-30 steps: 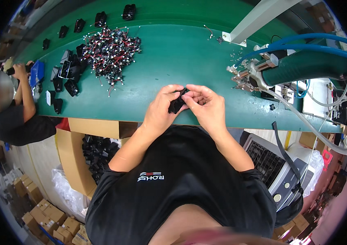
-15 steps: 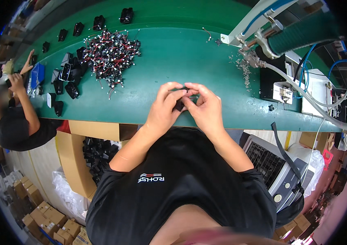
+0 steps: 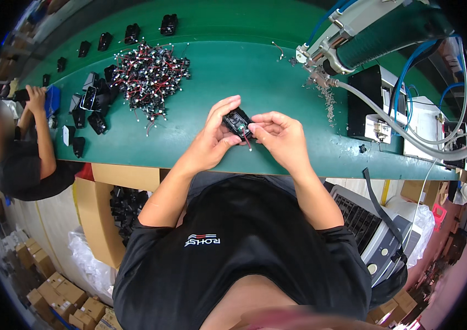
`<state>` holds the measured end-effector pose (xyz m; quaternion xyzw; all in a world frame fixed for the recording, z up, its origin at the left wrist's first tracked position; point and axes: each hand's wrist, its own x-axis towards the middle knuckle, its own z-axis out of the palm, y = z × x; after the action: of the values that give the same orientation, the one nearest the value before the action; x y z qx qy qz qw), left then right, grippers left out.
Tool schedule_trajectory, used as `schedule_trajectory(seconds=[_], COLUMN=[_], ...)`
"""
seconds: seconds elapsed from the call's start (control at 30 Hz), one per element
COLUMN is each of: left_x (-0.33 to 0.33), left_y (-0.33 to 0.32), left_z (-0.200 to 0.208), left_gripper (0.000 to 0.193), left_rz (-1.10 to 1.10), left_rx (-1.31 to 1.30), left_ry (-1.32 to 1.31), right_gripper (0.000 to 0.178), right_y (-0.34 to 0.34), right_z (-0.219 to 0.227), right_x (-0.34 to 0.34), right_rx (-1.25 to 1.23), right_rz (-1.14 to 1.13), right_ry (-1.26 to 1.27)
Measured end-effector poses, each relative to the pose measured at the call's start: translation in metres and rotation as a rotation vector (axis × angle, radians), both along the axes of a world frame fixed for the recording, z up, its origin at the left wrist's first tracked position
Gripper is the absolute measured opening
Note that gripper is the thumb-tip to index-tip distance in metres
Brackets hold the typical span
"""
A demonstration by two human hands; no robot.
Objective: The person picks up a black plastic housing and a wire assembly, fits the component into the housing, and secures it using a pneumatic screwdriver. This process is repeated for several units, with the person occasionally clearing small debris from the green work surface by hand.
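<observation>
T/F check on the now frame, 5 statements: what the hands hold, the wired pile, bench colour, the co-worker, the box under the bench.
1. Both the left hand and the right hand hold one small black part. True.
2. The pile of wired parts lies to the person's right. False: it lies to the left, on the green bench.
3. The bench top is red. False: it is green.
4. A co-worker is at the bench's left end. True.
5. The cardboard box under the bench holds white parts. False: the parts in it are black.
</observation>
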<state>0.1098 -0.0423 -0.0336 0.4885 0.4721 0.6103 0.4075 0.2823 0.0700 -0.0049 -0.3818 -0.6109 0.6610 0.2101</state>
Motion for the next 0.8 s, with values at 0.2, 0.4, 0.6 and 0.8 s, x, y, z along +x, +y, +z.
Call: schedule_trajectory(seconds=[0.2, 0.4, 0.6, 0.8], left_x=[0.013, -0.003, -0.008, -0.007], left_y=[0.002, 0.015, 0.022, 0.025], left_z=[-0.004, 0.005, -0.007, -0.020], left_gripper=[0.090, 0.070, 0.044, 0.037], left_rz=[0.099, 0.296, 0.278, 0.288], left_rx=[-0.111, 0.173, 0.130, 0.156], left_ry=[0.133, 0.744, 0.751, 0.743], right_gripper=[0.012, 0.013, 0.052, 0.091], right_y=[-0.005, -0.015, 0.010, 0.069], right_z=[-0.008, 0.005, 0.121, 0.167], right_x=[-0.003, 0.002, 0.069, 0.010], right_rx=[0.078, 0.340, 1.500, 0.799], right_rz=[-0.018, -0.087, -0.482, -0.396], right_ry=[-0.001, -0.058, 0.249, 0.440])
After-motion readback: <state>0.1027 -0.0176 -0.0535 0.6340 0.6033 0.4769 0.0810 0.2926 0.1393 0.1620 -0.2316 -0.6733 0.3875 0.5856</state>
